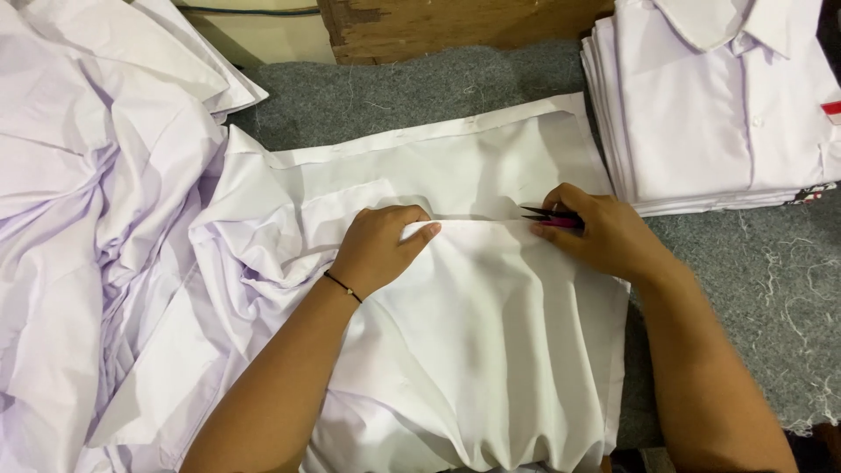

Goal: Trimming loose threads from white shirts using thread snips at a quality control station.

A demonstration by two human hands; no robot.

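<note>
One white shirt (491, 333) spread smooth mid-worktop, left hand (378, 248) curled, pinching a fold, right hand (604, 235) closed around pink-handled snips (550, 217) at the crease, grey felt worktop (420, 92), folded shirt stack (718, 114) right, rumpled shirt heap (88, 219) left

Bare grey felt (394, 96) lies open ahead; a folded shirt stack (710, 114) blocks right, a crumpled pile (88, 219) left

Small red-and-white label (830, 110) on the folded shirt stack (701, 131), far right
</note>
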